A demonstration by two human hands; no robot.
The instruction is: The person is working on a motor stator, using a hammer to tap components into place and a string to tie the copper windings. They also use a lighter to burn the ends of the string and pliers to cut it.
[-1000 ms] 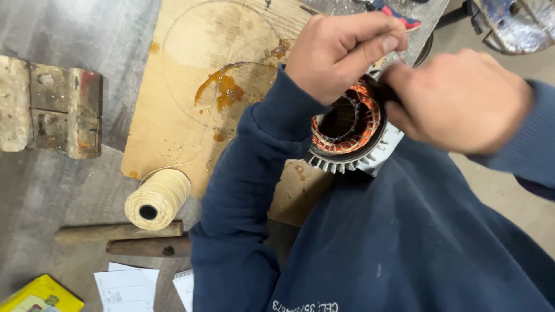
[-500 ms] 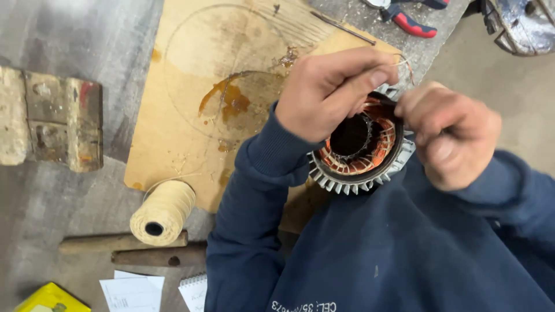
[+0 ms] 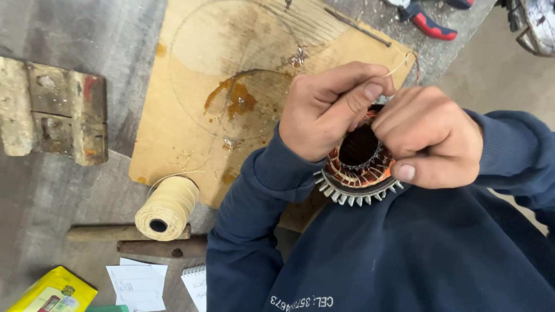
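A round motor stator with copper windings and a finned grey rim rests against my dark blue sweatshirt. My left hand curls over its upper left edge, thumb and fingers pinched on a thin pale string that runs up from the windings. My right hand is closed over the stator's right side, fingers meeting those of the left hand at the string. Much of the stator is hidden under both hands.
A stained cardboard sheet covers the grey bench. A spool of cream twine lies at its lower edge, near two metal rods. A worn wooden block sits left, red-handled pliers top right, papers and a yellow box below.
Both hands have come closer together over the stator. The left hand has dropped from the far edge onto the windings and now pinches the string; the stator sits lower against the sweatshirt.
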